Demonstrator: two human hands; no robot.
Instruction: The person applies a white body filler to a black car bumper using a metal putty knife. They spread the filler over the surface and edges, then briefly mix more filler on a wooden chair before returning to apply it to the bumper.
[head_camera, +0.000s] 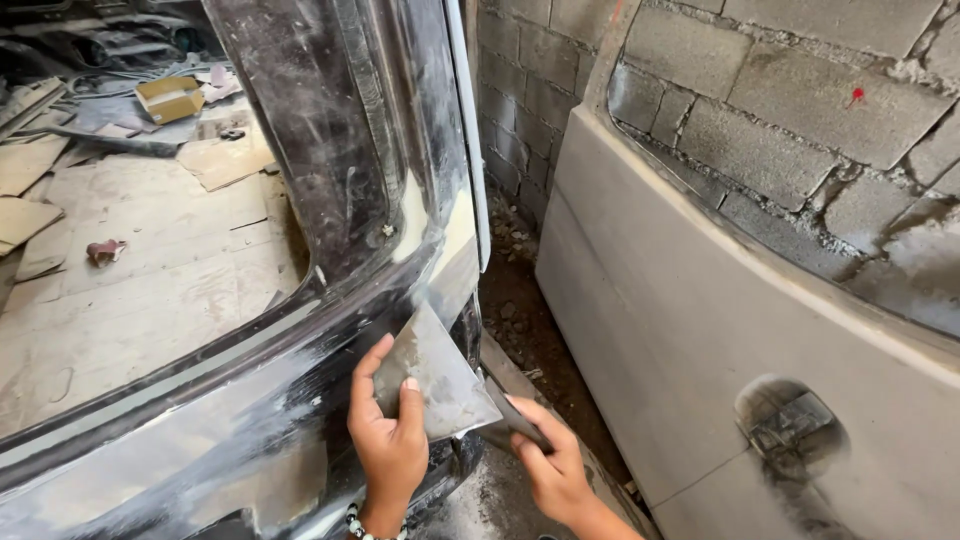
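Grey primed car panel (640, 330) leaning against block wall (780, 120) – dark sanded patch (790, 425) low on it. Small cardboard box (168, 98) far left among flat cardboard sheets (225, 160). Rubble (510, 245) at wall foot – loose stones, dirt.

You're in a rough auto body workshop: bare grey block wall (760, 120), sanded black car door (330, 200) smeared with filler, a primed grey panel (660, 330) leaning on the wall, dusty floor (150, 260) littered with cardboard scraps (225, 160) and a box (168, 98).
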